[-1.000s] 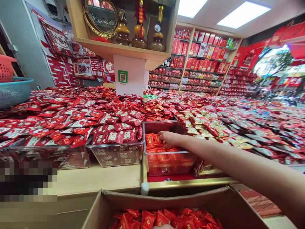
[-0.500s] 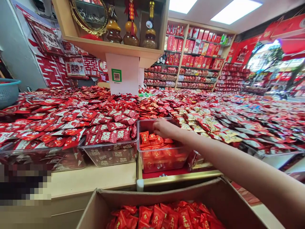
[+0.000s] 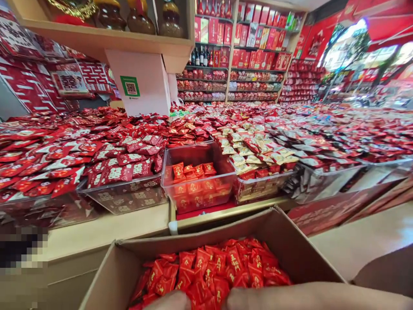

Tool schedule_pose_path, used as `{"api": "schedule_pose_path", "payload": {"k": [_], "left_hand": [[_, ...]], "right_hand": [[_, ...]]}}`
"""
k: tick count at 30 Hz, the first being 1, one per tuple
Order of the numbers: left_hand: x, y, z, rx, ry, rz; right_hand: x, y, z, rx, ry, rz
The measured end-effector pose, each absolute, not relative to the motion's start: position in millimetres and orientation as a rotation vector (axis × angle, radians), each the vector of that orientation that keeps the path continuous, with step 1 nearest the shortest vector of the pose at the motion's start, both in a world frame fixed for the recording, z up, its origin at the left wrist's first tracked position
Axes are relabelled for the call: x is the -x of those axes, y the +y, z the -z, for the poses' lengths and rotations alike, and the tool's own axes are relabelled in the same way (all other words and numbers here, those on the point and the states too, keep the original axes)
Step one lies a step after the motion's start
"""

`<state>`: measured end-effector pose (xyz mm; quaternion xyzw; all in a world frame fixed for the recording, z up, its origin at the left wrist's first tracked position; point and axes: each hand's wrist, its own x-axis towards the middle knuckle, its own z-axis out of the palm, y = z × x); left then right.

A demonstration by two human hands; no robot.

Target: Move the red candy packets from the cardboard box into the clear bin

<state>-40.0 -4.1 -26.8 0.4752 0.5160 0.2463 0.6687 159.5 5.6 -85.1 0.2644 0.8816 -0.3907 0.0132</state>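
A cardboard box (image 3: 193, 239) full of red-wrapped candies (image 3: 206, 269) with gold lettering stands right before me. Low in the view, my right hand (image 3: 240, 298) reaches in from the right and rests at the near candies. My left hand (image 3: 171, 300) is at the same pile, a short gap to its left. Both are cut off by the bottom edge, so their fingers are hidden. Beyond the box, a clear plastic bin (image 3: 198, 178) holds a low layer of the same kind of red packets (image 3: 193, 170).
Bins heaped with dark red packets (image 3: 119, 170) and cream-and-gold packets (image 3: 254, 146) flank the clear bin. A white pillar with a QR sign (image 3: 130, 87) rises behind, under an overhanging wooden cabinet (image 3: 135, 34). Stocked shelves (image 3: 232, 56) line the back.
My right hand has come back from the clear bin to the box. My left hand has come into view there. The camera has tipped down and turned right.
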Motion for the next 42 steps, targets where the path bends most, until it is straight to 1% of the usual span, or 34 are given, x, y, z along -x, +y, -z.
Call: {"api": "schedule_pose_path", "payload": {"k": [3,5,9,11,15,19,21,26,31,33,35,37,38,40,42], "left_hand": [[46,1,39,-1.129,1.198,-0.382],[46,6,42,-1.139,1.199,-0.343],[31,15,24,-1.078,1.132,-0.376],[21,15,12,-1.039,1.116,-0.409],[8,11,3,-0.985,1.158,-0.529],[8,12,6,-0.901,1.206,-0.627],[10,13,6,-0.878,1.204,-0.664],[13,15,-1,-0.931,1.221,-0.693],[11,11,-18,-0.745,1.045,-0.743],[9,8,-23,-0.629,1.013,-0.788],[8,6,-25,-0.513,1.049,-0.837],[7,4,-23,-0.422,1.101,-0.872],[7,4,-20,-0.391,1.117,-0.885],[8,4,-14,-0.357,1.112,-0.898],[8,4,-9,-0.347,1.077,-0.897]], "right_hand": [[-165,16,66,-1.115,2.582,1.494],[-169,33,53,-1.238,2.497,1.64],[-173,58,39,-1.403,2.07,2.283],[-173,59,35,-1.378,1.918,2.507],[-171,51,28,-1.369,1.834,2.707],[-166,45,24,-1.42,1.51,2.964],[-164,45,26,-1.397,1.419,3.012],[-161,49,28,-1.469,1.659,2.824],[-160,52,11,-1.368,1.639,2.9],[-160,50,5,-1.429,1.654,2.823],[-160,46,-1,-1.667,1.881,2.551],[-160,39,-8,-1.873,2.348,2.092],[-159,35,-13,-1.889,2.621,1.829],[-157,26,-22,-1.711,3.059,1.39],[-153,19,-27,-1.485,3.246,1.07]]}}
